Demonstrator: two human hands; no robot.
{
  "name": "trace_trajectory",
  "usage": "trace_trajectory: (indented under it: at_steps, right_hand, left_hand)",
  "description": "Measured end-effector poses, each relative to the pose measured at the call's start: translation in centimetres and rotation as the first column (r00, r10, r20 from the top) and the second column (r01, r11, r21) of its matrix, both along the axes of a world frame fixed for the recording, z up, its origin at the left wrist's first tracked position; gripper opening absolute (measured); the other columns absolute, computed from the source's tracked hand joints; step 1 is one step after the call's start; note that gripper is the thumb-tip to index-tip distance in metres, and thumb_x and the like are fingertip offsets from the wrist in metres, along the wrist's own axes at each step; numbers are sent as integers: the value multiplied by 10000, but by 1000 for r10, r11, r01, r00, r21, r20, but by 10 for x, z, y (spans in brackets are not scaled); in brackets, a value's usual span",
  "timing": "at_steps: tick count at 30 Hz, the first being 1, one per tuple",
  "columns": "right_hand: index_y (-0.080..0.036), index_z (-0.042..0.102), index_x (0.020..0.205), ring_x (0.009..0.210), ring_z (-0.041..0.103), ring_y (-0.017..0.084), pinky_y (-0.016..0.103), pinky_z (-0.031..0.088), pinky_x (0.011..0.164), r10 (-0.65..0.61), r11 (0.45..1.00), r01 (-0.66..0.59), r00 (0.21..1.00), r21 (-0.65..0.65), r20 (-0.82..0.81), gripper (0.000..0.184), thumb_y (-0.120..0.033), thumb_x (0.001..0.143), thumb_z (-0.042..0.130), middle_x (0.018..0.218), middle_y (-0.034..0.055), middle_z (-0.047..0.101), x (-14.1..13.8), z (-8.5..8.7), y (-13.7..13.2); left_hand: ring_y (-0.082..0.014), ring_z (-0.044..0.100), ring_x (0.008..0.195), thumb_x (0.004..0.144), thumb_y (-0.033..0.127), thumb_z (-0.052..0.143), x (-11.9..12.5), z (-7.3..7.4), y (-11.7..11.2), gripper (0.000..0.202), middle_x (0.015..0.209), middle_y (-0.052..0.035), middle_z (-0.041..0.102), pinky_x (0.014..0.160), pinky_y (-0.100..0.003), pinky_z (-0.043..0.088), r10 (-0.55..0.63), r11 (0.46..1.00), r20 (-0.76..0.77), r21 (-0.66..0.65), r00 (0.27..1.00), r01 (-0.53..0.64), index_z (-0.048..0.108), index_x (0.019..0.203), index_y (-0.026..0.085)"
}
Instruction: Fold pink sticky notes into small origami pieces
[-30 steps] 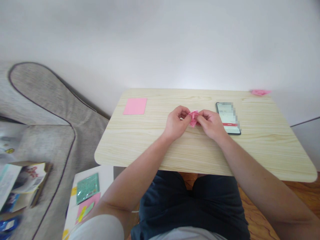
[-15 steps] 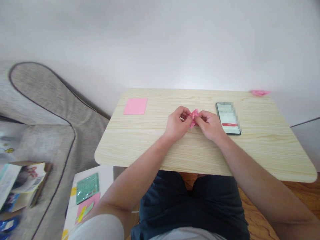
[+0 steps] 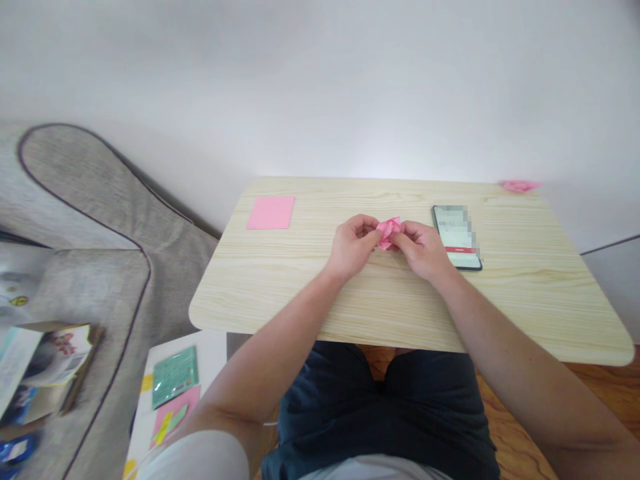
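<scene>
Paper piece [image 3: 389, 230], pink and folded, is over mid-tabletop [image 3: 280, 280], pinched between left hand [image 3: 353, 245] on its left side and right hand [image 3: 421, 247] on its right. Can't tell if it touches the wood. Phone [image 3: 455, 233], screen lit, lies just right of right hand. Flat pink square [image 3: 271, 213] at far left; pink folded shape [image 3: 521, 186] at far right corner, near wall [image 3: 350, 87].
</scene>
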State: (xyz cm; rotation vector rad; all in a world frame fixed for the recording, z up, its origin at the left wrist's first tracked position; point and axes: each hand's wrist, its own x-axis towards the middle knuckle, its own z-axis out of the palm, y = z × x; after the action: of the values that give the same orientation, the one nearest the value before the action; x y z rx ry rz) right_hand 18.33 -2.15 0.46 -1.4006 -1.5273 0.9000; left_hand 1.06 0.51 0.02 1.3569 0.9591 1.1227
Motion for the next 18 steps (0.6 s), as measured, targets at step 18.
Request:
trace_trajectory:
  at_steps: [18]
  right_hand:
    - [-208,696,722,652,574,162,296,396,613,-121,990,120,992,74,16,178,-293,854,612,692,-1,681,0,1,0]
  left_hand:
    - [-118,592,664,860,342,655,-3,-1,-2,207,734,-9,714,610,-245,418,31,993,-289,120,957,5,741,827,157]
